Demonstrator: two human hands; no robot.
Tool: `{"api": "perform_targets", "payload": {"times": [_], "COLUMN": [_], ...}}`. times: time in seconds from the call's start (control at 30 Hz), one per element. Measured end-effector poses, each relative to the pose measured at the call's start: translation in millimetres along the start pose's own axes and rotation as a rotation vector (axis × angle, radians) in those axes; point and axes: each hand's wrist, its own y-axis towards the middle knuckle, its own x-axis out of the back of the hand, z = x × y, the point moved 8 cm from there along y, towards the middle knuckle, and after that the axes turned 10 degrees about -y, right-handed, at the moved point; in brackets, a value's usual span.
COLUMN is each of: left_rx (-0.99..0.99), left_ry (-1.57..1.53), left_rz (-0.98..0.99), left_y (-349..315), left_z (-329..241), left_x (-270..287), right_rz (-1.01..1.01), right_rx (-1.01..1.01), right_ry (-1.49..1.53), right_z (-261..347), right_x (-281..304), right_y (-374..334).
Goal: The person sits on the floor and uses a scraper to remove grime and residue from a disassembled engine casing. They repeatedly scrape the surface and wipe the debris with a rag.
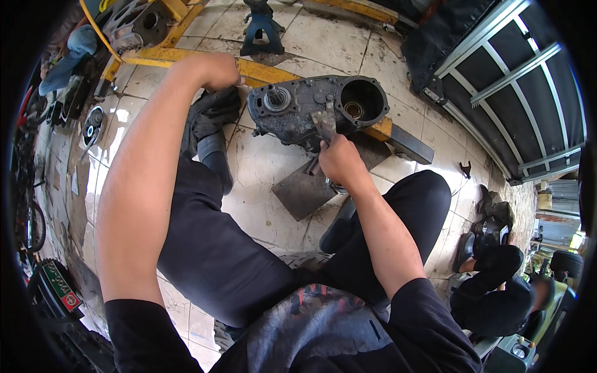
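A grimy metal gearbox housing (pixel 298 115) lies before me across a yellow frame. Its round open bore (pixel 359 102) is at the right, and a splined shaft with a bearing (pixel 275 97) shows at the left. Wrapped round the handle of a dirt-caked flat brush (pixel 323 123), my right hand (pixel 343 163) has the brush head against the housing's face. My left hand (pixel 217 71) is curled beside the yellow bar, just above my dark shoe (pixel 214 112). Its fingers are mostly hidden, so whether it holds anything does not show.
Under the housing a dark flat plate (pixel 305 189) rests on the tiles. Beyond the yellow frame (pixel 161 57) stands a blue jack stand (pixel 262 31). Another metal casing (pixel 140 28) is at the far left. A person in dark clothes (pixel 497 298) sits at the right, near a black-panelled metal frame (pixel 516 81).
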Motion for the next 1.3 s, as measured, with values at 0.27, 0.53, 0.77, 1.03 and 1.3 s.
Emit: {"api": "perform_targets", "payload": {"times": [0.27,0.53,0.77,1.03,1.3], "left_rx": [-0.031,-0.004,0.002,-0.013,0.065], "left_ry": [-0.046,-0.060,-0.050,-0.049,-0.017], "left_rz": [-0.006,0.006,0.005,-0.004,0.007], "left_y": [-14.9,-13.7,-12.4,-15.6,-6.8], "left_z": [-14.9,-11.3,-10.1,-18.8,5.9], "left_x": [5.8,0.1,2.8,7.0,3.4], "right_rz": [-0.014,0.029,-0.086,-0.002,0.040], "right_rx": [0.018,0.059,0.115,0.054,0.068], "right_ry": [0.023,-0.040,-0.024,-0.006,-0.017], "right_z": [-9.5,-13.9,7.6,6.2,19.2], "right_x": [-17.3,-20.3,21.3,12.4,30.8], "right_y": [-5.9,-26.9,-22.4,4.5,0.4]}}
